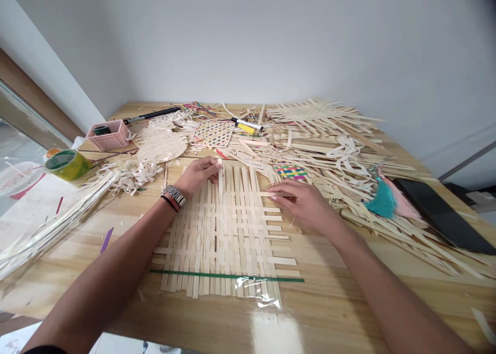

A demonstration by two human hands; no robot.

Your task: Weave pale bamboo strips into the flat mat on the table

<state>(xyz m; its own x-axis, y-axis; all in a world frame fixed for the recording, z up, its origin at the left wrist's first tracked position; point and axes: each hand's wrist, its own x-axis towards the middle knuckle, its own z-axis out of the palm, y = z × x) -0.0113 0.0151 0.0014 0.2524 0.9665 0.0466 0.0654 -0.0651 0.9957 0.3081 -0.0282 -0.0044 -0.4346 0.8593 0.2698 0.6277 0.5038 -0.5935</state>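
A partly woven mat of pale flat strips (228, 235) lies on the wooden table in front of me. My left hand (203, 174), wearing a metal watch, pinches the upper part of one lengthwise strip (220, 186) near the mat's far edge. At the mat's right side, my right hand (296, 199) grips the end of a crosswise strip (251, 194) that runs among the lengthwise ones. Several crosswise ends stick out below that hand. A thin green strip (228, 276) crosses the near end, with shiny clear tape over part of it.
Loose pale strips (325, 163) pile up behind and right of the mat. A dark phone (442, 214) and teal tassel (382, 199) lie at the right. On the left are a tape roll (65, 164), a pink basket (108, 135) and a strip bundle (77, 209).
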